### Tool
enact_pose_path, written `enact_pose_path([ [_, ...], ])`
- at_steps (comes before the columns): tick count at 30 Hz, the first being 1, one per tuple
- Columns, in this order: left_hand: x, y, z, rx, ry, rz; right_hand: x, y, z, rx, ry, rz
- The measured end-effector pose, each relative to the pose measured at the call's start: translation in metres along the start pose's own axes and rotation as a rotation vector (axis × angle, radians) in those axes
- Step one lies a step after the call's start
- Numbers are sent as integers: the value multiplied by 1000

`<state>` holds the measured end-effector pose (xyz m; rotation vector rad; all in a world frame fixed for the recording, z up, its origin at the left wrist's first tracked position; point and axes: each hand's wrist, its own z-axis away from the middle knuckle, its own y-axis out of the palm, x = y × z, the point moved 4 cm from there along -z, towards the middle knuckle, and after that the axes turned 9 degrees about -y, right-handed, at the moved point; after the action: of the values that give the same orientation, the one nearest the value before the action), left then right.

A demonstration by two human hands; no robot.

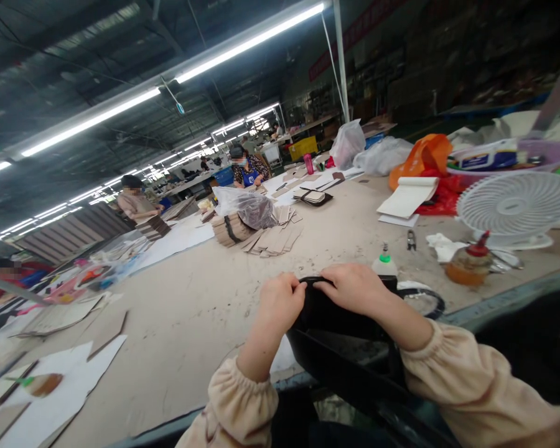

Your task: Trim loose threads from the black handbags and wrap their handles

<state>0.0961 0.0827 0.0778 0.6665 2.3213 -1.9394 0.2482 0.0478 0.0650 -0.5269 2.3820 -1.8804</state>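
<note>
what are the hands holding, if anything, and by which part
The left hand and right hand pinch a black bag-like item by its upper edge.

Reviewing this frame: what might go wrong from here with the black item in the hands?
The left hand and right hand grip the black item by its upper edge; with its lower part extending past the near edge of the table, it might slip. The green-capped bottle stands just beyond it, so a swing could knock that over.

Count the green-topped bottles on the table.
2: one bottle on white paper at the picture's left, another bottle just beyond the right hand. More may be hidden.
</note>
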Motion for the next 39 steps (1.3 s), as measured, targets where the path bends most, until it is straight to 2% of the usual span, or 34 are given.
enact_pose_path([
  [16,0,0,4,-40,29,-88,11,1,6,-23,31,39],
  [23,0,0,5,-54,14,-96,21,-4,2,-104,-68,16],
  [31,2,-3,4,-25,-16,-105,30,-3,-9,-58,-62,23],
  [35,3,-5,6,-33,31,-7,32,-5,-8,-49,-44,33],
  [39,7,-8,15,-10,24,299,33,-7,-8,-34,-27,14],
])
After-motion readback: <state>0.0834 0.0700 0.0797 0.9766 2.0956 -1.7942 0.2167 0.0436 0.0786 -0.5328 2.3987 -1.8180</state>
